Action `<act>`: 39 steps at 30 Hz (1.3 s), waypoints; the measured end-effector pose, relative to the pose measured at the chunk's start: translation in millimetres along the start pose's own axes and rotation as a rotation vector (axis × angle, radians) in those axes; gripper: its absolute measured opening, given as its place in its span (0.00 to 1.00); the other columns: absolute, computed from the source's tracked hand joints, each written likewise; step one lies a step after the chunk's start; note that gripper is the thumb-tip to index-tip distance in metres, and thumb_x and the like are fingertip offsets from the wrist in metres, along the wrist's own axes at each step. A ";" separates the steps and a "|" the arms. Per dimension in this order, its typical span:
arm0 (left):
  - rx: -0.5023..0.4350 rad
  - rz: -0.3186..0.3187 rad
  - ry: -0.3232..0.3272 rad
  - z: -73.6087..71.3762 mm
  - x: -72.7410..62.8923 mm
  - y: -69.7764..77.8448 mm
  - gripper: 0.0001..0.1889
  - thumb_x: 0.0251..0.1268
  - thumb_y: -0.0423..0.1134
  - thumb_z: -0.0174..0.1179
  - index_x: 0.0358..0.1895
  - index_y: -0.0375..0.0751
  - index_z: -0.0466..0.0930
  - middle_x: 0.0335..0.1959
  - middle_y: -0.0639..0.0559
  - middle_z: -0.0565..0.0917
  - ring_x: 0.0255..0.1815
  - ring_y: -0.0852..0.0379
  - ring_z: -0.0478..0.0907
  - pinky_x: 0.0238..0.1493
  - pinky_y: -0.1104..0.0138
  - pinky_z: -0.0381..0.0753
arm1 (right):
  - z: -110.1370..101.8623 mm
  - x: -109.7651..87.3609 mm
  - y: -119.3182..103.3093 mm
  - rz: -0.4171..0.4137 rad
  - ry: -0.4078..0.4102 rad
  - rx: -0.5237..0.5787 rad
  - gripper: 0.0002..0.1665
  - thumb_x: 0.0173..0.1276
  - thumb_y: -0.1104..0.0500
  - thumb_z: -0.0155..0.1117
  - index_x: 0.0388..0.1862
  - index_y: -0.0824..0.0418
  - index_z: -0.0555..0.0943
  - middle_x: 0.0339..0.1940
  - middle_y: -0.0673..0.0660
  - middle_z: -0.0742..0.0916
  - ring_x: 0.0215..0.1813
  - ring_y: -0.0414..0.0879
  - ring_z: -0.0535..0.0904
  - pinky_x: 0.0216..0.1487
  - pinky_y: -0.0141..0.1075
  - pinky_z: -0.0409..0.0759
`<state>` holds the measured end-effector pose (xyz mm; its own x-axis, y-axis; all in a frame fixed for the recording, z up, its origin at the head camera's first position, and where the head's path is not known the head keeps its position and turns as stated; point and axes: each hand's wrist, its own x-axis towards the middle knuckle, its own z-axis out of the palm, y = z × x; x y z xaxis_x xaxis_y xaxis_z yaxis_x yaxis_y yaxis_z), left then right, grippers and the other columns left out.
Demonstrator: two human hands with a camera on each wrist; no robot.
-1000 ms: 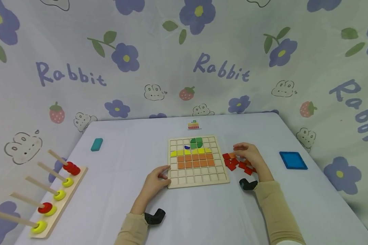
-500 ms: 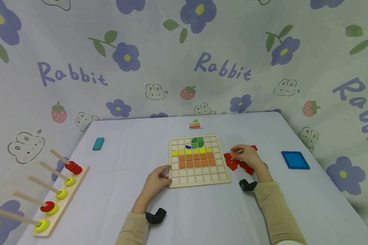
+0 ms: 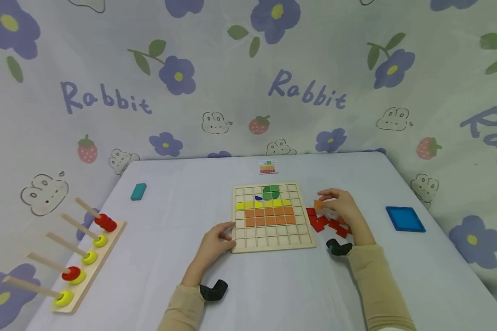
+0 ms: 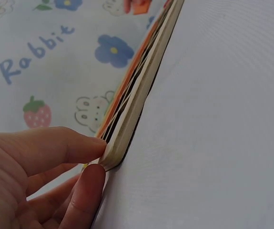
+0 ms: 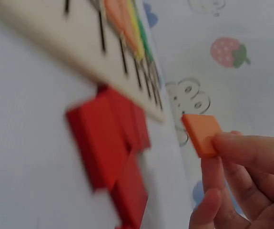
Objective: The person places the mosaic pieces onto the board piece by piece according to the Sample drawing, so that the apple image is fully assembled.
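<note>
My right hand pinches an orange square tile between thumb and fingers, held above the table just right of the wooden grid board. Below that hand lie several red square tiles, partly overlapping. With thumb and fingers at its near left corner, my left hand holds the board. On the board's grid are two rows of orange tiles, a yellow row, green curved pieces and a small blue piece. The undersides of the left fingers are partly hidden.
A small picture card lies behind the board. A blue tray sits at the right, a teal block at the back left. The wooden peg stand with red and yellow rings runs along the left edge.
My right hand has picked the orange tile out of the pile and raised it. The left hand stays at the board's corner. The whole view has shifted slightly.
</note>
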<state>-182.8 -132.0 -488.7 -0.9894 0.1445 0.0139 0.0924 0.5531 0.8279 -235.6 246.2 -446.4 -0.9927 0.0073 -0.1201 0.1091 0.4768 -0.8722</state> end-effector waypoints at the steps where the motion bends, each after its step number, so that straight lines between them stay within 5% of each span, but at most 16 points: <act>1: -0.002 0.000 0.001 0.0 0.0 -0.1 0.28 0.46 0.30 0.66 0.57 0.42 0.76 0.31 0.52 0.78 0.31 0.59 0.72 0.30 0.68 0.71 | 1.9 0.2 -3.7 -0.001 -0.003 0.024 0.24 0.62 0.64 0.60 0.58 0.66 0.74 0.52 0.65 0.79 0.56 0.56 0.71 0.48 0.40 0.72; 9: -0.018 -0.001 0.003 1.0 0.0 -0.7 0.28 0.45 0.30 0.66 0.57 0.42 0.76 0.32 0.51 0.78 0.31 0.59 0.72 0.30 0.69 0.71 | 51.6 11.2 -43.8 0.011 -0.101 0.318 0.24 0.60 0.68 0.62 0.57 0.71 0.72 0.48 0.62 0.79 0.40 0.42 0.79 0.45 0.35 0.78; 16: -0.026 0.013 -0.001 0.9 0.3 -2.3 0.28 0.46 0.30 0.65 0.57 0.41 0.76 0.33 0.51 0.79 0.31 0.60 0.73 0.29 0.70 0.71 | 109.2 20.5 -71.8 -0.054 -0.202 0.334 0.20 0.58 0.70 0.63 0.51 0.73 0.76 0.41 0.60 0.81 0.37 0.43 0.80 0.43 0.37 0.79; 25: -0.031 0.024 -0.010 -1.8 0.3 -1.7 0.28 0.46 0.30 0.65 0.56 0.42 0.76 0.31 0.51 0.79 0.31 0.59 0.72 0.30 0.69 0.71 | 169.6 30.7 -89.1 -0.041 -0.238 0.217 0.11 0.57 0.70 0.64 0.40 0.66 0.81 0.35 0.58 0.83 0.34 0.44 0.81 0.39 0.35 0.80; 34: -0.053 0.026 -0.001 -2.1 -0.6 1.4 0.28 0.45 0.29 0.65 0.56 0.41 0.77 0.31 0.51 0.79 0.31 0.60 0.74 0.30 0.69 0.71 | 188.4 32.1 -96.7 -0.288 -0.157 -0.201 0.07 0.54 0.68 0.65 0.32 0.60 0.83 0.27 0.51 0.83 0.29 0.41 0.75 0.30 0.30 0.74; 39: -0.057 0.022 0.005 -2.7 -1.5 2.3 0.27 0.45 0.29 0.65 0.55 0.42 0.77 0.32 0.52 0.79 0.31 0.60 0.74 0.31 0.69 0.71 | 192.1 30.4 -100.2 -0.336 -0.138 -0.327 0.06 0.54 0.68 0.65 0.30 0.58 0.83 0.26 0.49 0.82 0.28 0.42 0.73 0.30 0.31 0.70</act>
<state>-181.4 -133.1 -485.3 -0.9878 0.1519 0.0351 0.1077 0.5022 0.8580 -266.9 29.8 -453.7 -0.9520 -0.3000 0.0613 -0.2596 0.6845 -0.6812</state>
